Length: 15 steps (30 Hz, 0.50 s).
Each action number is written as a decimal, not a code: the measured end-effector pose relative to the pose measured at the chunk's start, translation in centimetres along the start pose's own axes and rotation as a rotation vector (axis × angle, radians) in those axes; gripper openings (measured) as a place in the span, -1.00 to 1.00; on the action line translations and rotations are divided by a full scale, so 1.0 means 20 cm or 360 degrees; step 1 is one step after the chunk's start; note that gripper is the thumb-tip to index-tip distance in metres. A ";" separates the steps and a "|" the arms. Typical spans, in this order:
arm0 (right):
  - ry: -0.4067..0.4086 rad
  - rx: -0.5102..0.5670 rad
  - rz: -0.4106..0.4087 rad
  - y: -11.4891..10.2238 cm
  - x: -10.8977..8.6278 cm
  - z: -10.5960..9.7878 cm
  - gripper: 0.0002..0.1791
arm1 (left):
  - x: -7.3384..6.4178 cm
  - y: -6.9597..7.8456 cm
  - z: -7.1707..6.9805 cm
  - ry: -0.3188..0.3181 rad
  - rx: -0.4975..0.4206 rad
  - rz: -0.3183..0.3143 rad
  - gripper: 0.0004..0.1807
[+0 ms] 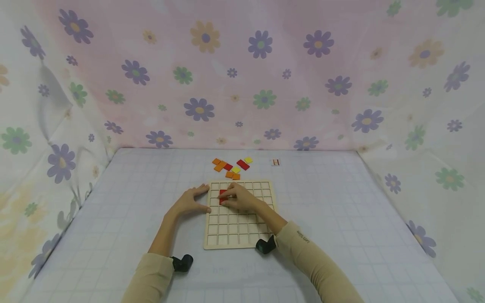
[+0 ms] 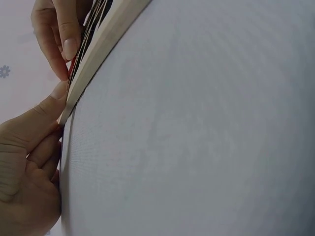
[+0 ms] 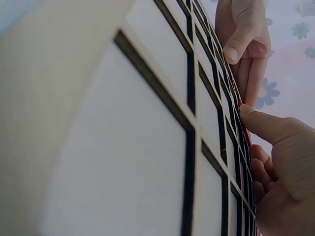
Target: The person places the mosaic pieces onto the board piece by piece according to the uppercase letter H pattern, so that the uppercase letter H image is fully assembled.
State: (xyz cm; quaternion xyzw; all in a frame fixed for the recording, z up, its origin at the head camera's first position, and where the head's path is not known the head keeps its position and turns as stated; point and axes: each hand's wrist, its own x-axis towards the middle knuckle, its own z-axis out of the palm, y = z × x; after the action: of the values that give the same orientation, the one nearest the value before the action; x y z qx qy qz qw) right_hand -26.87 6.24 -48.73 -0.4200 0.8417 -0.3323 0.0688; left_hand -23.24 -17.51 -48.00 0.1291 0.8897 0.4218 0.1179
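Note:
A square wooden board [image 1: 238,240] with a raised grid lies on the table. A red tile [image 1: 223,200] is at the board's upper left cells, under the fingers of my right hand [image 1: 244,200]. That hand pinches the red tile between thumb and fingers; in the right wrist view its thumb is at a red edge [image 3: 247,134]. My left hand [image 1: 187,202] rests at the board's left edge, thumb and fingers spread apart and touching the rim. How firmly the tile sits in the grid is hidden by the right hand.
Behind the board lie several loose tiles: orange tiles [image 1: 219,167], a red rectangular tile [image 1: 243,164] and a yellow tile [image 1: 248,160]. A small printed card [image 1: 275,162] lies to their right. Flowered cloth [image 1: 235,84] stands behind the table [image 1: 322,202].

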 end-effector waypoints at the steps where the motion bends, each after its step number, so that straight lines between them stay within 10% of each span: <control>1: 0.0007 0.0010 0.0012 0.00 0.00 0.00 -0.71 | 0.00 0.00 0.00 0.0001 0.0004 -0.0010 -0.04; 15: 0.0160 0.0192 0.0036 0.03 -0.01 -0.06 -0.74 | 0.01 -0.01 0.01 0.0009 0.0025 -0.0086 -0.02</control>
State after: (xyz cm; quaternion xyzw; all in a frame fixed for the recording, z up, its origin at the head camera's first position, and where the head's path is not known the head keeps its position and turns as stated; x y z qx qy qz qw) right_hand -27.59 7.34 -48.32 -0.3883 0.8273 -0.4022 0.0554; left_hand -23.34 -17.36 -48.28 0.1047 0.8965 0.4117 0.1257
